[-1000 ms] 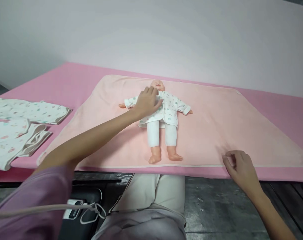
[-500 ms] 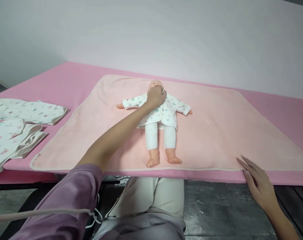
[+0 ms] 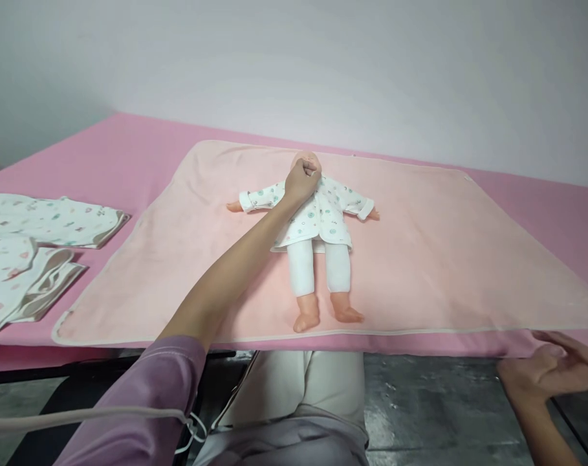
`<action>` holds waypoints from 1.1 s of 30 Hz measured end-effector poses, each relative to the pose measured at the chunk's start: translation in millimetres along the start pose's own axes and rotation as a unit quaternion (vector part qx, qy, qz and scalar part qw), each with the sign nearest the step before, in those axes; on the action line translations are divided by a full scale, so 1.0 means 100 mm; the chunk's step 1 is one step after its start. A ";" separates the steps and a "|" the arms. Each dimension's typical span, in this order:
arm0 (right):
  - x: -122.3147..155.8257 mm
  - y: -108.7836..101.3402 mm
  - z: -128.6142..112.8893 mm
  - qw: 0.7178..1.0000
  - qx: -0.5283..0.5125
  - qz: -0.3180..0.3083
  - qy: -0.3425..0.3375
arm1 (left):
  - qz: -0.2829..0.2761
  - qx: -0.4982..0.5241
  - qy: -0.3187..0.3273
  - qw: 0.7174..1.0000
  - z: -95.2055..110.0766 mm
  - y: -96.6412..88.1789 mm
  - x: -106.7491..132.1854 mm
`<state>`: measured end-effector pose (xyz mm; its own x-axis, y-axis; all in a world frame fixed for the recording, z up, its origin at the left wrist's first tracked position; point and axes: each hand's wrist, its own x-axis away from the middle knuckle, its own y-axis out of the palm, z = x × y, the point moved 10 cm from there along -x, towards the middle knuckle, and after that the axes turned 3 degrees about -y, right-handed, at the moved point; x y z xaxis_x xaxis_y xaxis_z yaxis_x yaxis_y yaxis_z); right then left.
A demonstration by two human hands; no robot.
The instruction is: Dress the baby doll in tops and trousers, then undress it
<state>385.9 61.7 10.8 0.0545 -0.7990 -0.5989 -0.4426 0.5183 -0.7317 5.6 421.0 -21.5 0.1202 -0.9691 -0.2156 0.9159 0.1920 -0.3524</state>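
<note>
Head view: left grip [image 3: 302, 180] clenched on doll [image 3: 323, 223]; right grip [image 3: 548, 372] open beside blanket [image 3: 420, 259].

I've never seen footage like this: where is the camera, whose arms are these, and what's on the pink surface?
There is no machine: the camera sits on a person's head and looks down at their own bare hands. A doll in a printed jacket and white trousers lies on its back on a pale pink blanket spread over a pink table. The left hand is closed at the doll's collar, under its chin. The right hand is open at the table's near edge, holding nothing. Folded baby clothes lie at the left.
</note>
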 end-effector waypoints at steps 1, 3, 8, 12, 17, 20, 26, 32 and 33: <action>-0.12 0.10 -0.11 1.000 -0.013 -0.005 -0.018 | 0.013 -0.003 0.022 1.000 0.06 -0.03 0.05; -0.34 0.34 -0.29 0.998 -0.039 -0.015 -0.054 | 0.037 -0.029 0.076 0.996 0.20 -0.11 0.22; -0.89 1.03 -0.76 0.974 -0.111 -0.055 -0.187 | 0.019 -0.098 0.204 0.974 0.39 -0.44 1.00; -1.26 1.70 -1.26 0.933 -0.166 -0.145 -0.284 | -0.072 -0.102 0.295 0.947 0.27 -0.63 1.64; -1.66 2.23 -1.57 0.916 -0.199 -0.263 -0.228 | -0.111 -0.139 0.293 0.940 0.13 -0.71 1.79; -1.72 2.32 -1.68 0.904 -0.155 -0.334 -0.217 | -0.127 -0.147 0.263 0.945 0.13 -0.66 1.74; -1.55 2.30 -1.62 0.939 -0.036 -0.284 -0.191 | -0.133 -0.201 0.200 0.950 0.16 -0.61 1.74; -1.49 2.23 -1.49 0.968 -0.031 -0.205 -0.140 | -0.122 -0.411 0.213 0.878 0.46 -0.29 1.64; -1.53 2.21 -1.49 0.966 -0.034 -0.219 -0.133 | -0.124 -0.422 0.211 0.873 0.50 -0.26 1.61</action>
<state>146.7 253.6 -10.8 0.4738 -0.8260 -0.3055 -0.3826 0.1194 -0.9161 20.2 252.0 -1.7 -0.3566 -0.8878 -0.2910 0.2637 0.2031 -0.9430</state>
